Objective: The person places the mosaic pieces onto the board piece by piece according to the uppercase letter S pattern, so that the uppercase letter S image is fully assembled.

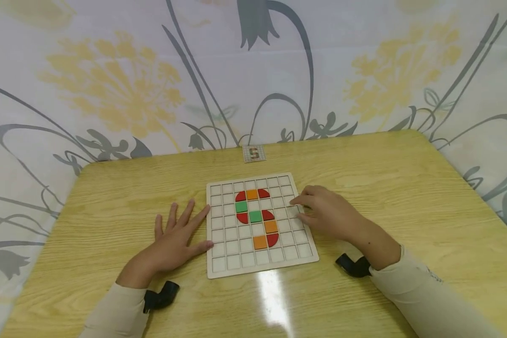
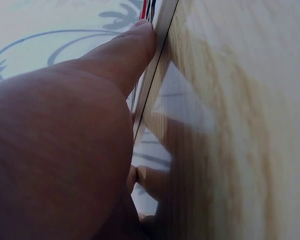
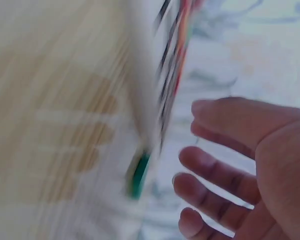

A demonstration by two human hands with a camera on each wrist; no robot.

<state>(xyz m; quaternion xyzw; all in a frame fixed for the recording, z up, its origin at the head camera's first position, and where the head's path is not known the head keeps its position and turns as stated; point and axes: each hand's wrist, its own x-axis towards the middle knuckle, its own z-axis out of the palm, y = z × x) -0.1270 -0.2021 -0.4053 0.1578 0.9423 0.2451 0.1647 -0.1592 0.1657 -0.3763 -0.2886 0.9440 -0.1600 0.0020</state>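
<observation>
A white grid board [image 1: 226,263] lies on the table. On it, several red rounded pieces [image 1: 272,240], three orange squares [image 1: 259,242] and two green squares [image 1: 255,216] form an S-like figure. My left hand [image 1: 173,244] rests at the board's left edge with its fingers spread. Its thumb [image 2: 137,42] lies against the rim in the left wrist view. At the board's right edge, my right hand [image 1: 327,213] hovers with bent, parted fingers. Nothing sits between those fingers [image 3: 230,172] in the right wrist view, where the board is blurred.
A small card [image 1: 254,153] printed with a similar coloured figure lies near the back edge of the wooden table [image 1: 131,202]. Behind the table hangs a flower-patterned cloth [image 1: 219,70]. Each wrist carries a black mount, such as the left one [image 1: 162,295].
</observation>
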